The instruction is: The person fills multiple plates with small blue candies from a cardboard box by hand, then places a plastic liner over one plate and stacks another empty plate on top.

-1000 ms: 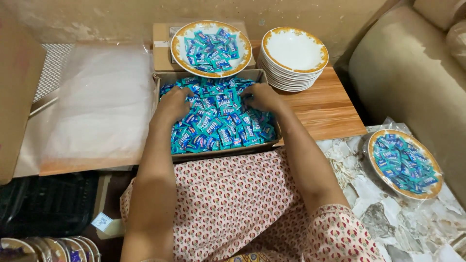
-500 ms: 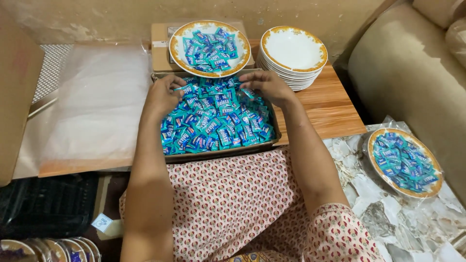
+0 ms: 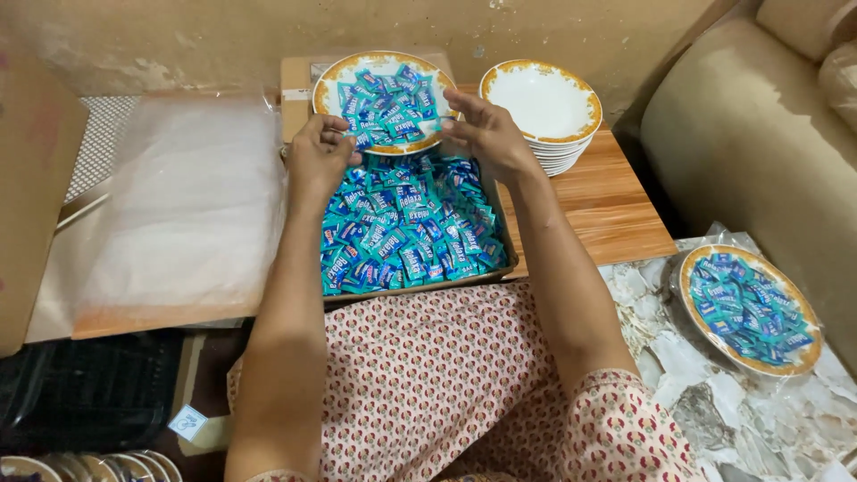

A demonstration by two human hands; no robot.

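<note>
left hand (image 3: pixel 317 156) and right hand (image 3: pixel 482 134) clamped on opposite rims of candy-filled plate (image 3: pixel 332 87), held above box of blue candies (image 3: pixel 406 236); stack of white plates (image 3: pixel 543 103) just beside, right.

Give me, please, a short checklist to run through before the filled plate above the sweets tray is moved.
1. Left hand at the plate rim: ok.
2. Right hand at the opposite rim: ok.
3. Firm grip under the plate: cannot tell.
4. Sweets heaped inside the rim: ok.
5. Tray of sweets directly below to catch spills: ok.
6. Stack of empty plates apart from the filled plate: ok.
</note>
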